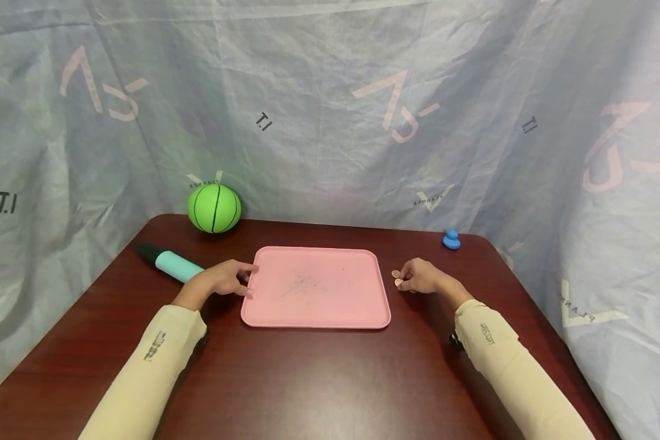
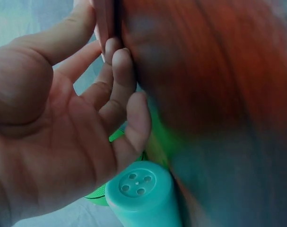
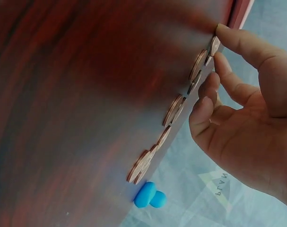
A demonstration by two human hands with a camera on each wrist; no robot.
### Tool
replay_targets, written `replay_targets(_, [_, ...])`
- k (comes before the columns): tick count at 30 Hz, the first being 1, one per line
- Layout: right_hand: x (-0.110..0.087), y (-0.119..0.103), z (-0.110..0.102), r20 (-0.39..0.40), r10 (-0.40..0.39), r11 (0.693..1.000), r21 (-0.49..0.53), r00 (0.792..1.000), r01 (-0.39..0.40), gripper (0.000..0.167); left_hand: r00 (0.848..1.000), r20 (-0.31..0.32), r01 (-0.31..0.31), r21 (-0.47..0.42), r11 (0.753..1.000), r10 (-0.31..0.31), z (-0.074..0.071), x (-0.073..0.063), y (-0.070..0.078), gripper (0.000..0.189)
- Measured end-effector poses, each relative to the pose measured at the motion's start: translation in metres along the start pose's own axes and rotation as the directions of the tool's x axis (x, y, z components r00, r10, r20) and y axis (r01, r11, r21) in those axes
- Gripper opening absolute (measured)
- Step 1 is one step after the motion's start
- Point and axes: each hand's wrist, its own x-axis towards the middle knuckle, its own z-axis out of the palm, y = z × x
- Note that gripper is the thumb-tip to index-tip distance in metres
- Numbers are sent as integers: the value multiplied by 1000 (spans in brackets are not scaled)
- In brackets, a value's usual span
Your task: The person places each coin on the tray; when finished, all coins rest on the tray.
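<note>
Two hands rest on the dark red worktop (image 1: 319, 379), one at each short side of a pink tray (image 1: 316, 287). The left hand (image 1: 222, 280) touches the tray's near-left edge, thumb on top and fingers loosely bent against the rim; the left wrist view is too blurred to say whether it truly grips. A teal cylinder (image 1: 178, 266) lies just outside that hand, with a green ball (image 1: 214, 208) farther off beyond it. The right hand (image 1: 418, 276) pinches one small coin (image 3: 214, 46) between thumb and forefinger, at the end of a row of coins (image 3: 174, 109) lying close beside the tray's right edge. A blue toy (image 1: 451, 239) sits beyond that hand. To handle the coin well, I judge it wise to keep the pinch on its rim and lift straight up, holding the tray steady meanwhile.
</note>
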Motion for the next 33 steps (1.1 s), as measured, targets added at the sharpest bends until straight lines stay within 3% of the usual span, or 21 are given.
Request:
replay_targets(6, [2,0,3,-26,-31,1000,-1,999,31,15,1000,7,6,9,1000,-6,1,-1,1,71])
replay_targets(15, [3,2,5,-19,-85,993,-81,996,83,15,999,43,25,45,999,-27,0,2,2,72])
replay_targets(27, [1,5,5,-24,-115,993,-35,993,114,16,999,39,19,27,999,-20,0,0,3,71])
replay_targets(33, [1,5,4,-22,-94,993,71,995,96,16,998,44,33,12,999,-33,0,-1,2,72])
